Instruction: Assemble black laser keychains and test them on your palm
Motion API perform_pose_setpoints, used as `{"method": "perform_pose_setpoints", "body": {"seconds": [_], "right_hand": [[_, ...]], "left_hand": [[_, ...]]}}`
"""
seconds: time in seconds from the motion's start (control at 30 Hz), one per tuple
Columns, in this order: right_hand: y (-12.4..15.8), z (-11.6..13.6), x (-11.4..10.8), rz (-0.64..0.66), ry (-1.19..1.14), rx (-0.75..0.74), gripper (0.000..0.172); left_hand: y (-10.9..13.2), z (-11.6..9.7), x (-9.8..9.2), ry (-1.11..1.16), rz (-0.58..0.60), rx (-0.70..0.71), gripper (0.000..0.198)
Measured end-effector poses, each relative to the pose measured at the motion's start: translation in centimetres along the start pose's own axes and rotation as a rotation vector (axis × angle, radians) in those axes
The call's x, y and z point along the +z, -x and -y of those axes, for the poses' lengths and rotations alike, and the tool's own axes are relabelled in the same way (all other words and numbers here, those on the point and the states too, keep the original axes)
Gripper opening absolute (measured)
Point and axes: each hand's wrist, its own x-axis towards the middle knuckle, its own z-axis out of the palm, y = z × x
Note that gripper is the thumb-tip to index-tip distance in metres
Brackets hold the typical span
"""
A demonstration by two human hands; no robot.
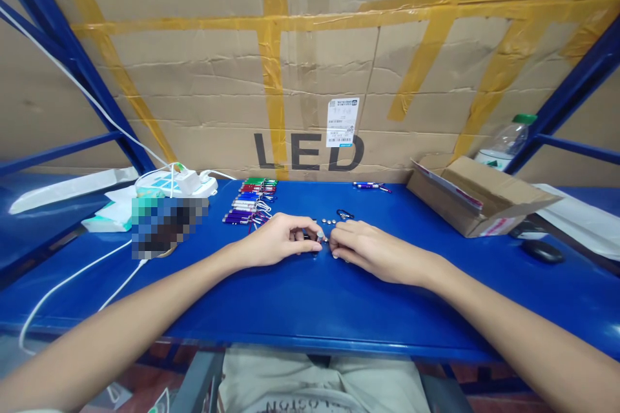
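**Close work, mid-table**

The left hand (278, 242) pinches a silver-ended tube (320, 236), probably for steadiness; what the bent right hand (371, 248) holds cannot be told; beyond them small discs (329, 222) lie near, seemingly for easy reach.

At twelve o'clock, creased brown cardboard sheeting (198, 90) is looking matt; at five, round silver metal discs (329, 222) are glinting; at six, a smooth blue tabletop (300, 306) is gleaming.

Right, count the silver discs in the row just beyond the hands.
3 visible silver discs: left, middle and right of a short row near the right hand, which may hide more.
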Motion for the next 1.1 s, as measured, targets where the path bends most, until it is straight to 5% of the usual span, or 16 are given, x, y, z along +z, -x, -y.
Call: {"method": "perform_pose_setpoints", "body": {"seconds": [0.2, 0.47, 1.0, 1.1], "right_hand": [[0.6, -0.3, -1.2, -0.017, -0.027, 0.055, 0.018], [1.0, -0.6, -2.5, 0.13, -0.112, 0.082, 0.003], [0.7, -0.2, -1.7, 0.139, -0.141, 0.153, 0.002], [1.0, -0.2, -2.4, 0.136, -0.131, 0.193, 0.016]], "left_hand": [[-0.1, 0.0, 0.0, 0.003, -0.005, 0.003, 0.032], [-0.1, 0.0, -0.1, -0.018, -0.009, 0.011, 0.033], [0.0, -0.2, 0.0, 0.002, -0.022, 0.007, 0.028], [-0.1, -0.1, 0.0, -0.005, -0.019, 0.008, 0.028]]}}
